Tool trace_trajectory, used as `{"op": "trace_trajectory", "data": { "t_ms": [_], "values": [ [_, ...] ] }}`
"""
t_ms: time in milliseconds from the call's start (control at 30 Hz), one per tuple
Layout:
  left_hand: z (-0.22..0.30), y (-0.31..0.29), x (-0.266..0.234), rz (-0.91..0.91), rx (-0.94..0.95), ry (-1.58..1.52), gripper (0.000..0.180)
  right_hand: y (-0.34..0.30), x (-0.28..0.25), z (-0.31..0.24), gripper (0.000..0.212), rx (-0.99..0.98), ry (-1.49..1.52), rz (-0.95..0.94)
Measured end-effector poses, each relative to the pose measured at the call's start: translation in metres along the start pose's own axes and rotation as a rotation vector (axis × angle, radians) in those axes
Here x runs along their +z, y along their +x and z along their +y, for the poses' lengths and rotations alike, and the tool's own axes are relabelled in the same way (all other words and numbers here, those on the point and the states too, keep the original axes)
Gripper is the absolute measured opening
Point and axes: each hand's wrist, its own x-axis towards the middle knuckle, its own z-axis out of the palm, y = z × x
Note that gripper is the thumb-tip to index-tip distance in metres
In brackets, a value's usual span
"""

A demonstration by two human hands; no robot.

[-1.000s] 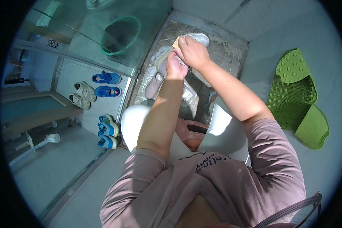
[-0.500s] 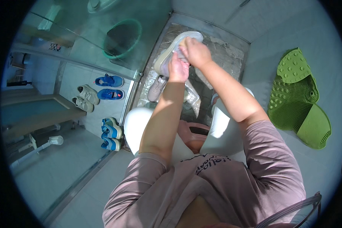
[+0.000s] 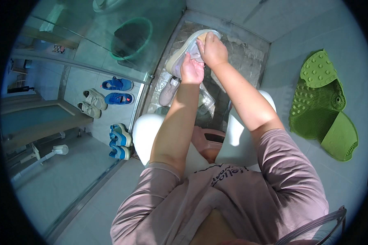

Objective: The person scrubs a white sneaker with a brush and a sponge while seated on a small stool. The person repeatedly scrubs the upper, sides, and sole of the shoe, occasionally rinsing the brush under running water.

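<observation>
Out in front of me a pale grey-lilac shoe (image 3: 176,61) with a thick off-white sole is held tilted above the wet tiled floor. My right hand (image 3: 214,51) grips its far end, close to a tan patch that looks like the lining. Nearer to me, my left hand (image 3: 192,71) has its thumb against the shoe's side, palm turned up; some of its fingers are hidden. Below the held shoe a second greyish shoe (image 3: 168,93) lies on the floor, partly covered by my left forearm. Beside it is a clear, shiny plastic piece (image 3: 207,100).
I sit over a pink plastic stool or basin (image 3: 208,141), its kind unclear. Left of the sill are blue shoes (image 3: 117,84), beige shoes (image 3: 95,100) and blue-white shoes (image 3: 120,136). A green-rimmed basin (image 3: 150,34) stands behind glass. A green rubber mat (image 3: 317,106) is at right.
My right hand has shifted slightly up and right along the shoe, showing more of the tan patch. My left hand has turned its palm up more. The shoe is slightly higher.
</observation>
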Motion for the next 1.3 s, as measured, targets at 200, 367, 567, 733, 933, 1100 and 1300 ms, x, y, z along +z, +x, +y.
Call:
{"op": "trace_trajectory", "data": {
  "t_ms": [200,367,567,733,933,1100,1300],
  "values": [
    [0.016,0.006,-0.008,0.298,0.089,-0.053,0.041,-0.008,-0.004,-0.015,0.039,-0.183,-0.028,-0.112],
    [0.019,0.0,0.005,0.338,-0.006,0.092,0.041,-0.014,-0.005,-0.016,0.04,-0.29,0.025,-0.065],
    [0.012,0.006,-0.004,0.292,0.004,0.031,0.041,-0.007,0.001,-0.007,0.038,-0.057,0.04,-0.12],
    [0.008,0.01,-0.01,0.292,-0.014,0.055,0.041,-0.007,0.001,-0.003,0.042,-0.149,0.007,-0.127],
    [0.031,0.016,-0.055,-0.364,-0.018,-0.069,0.037,-0.022,-0.003,-0.032,0.044,-0.369,0.021,-0.128],
    [0.029,0.013,-0.044,-0.177,-0.037,-0.033,0.031,-0.004,0.002,-0.011,0.042,-0.234,0.01,-0.084],
    [-0.013,0.004,0.044,0.488,-0.005,0.179,0.027,-0.002,-0.001,0.016,0.044,-0.17,-0.055,-0.121]
  ]
}}
